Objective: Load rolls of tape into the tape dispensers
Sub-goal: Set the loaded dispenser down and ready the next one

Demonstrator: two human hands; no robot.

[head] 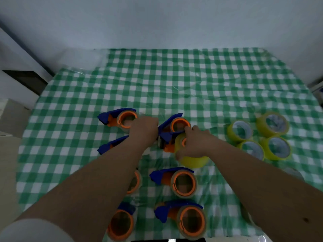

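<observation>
**Both hands on one dispenser at the middle of the table**

The right hand (195,142) curls over a yellow tape roll (192,158), fingers wrapped round its top edge and pressing it against the orange hub of a blue-and-orange tape dispenser (167,140). The left hand (144,129) is closed at the dispenser's blue front end; its fingers are hidden behind the knuckles, so what exactly they pinch cannot be told.

Touching that dispenser from behind is a second dispenser (176,123), lying on its side. Further left lies a far-left dispenser (118,117), and below it another one (111,144), partly covered by the left forearm. Nearer the camera sit a loaded dispenser (176,180) and a front dispenser (183,217), each carrying clear tape on an orange hub; two more are half hidden under the left arm.

To the right, well apart from the hands, four spare yellow rolls (258,135) cluster together on the green-checked tablecloth (174,81).
</observation>
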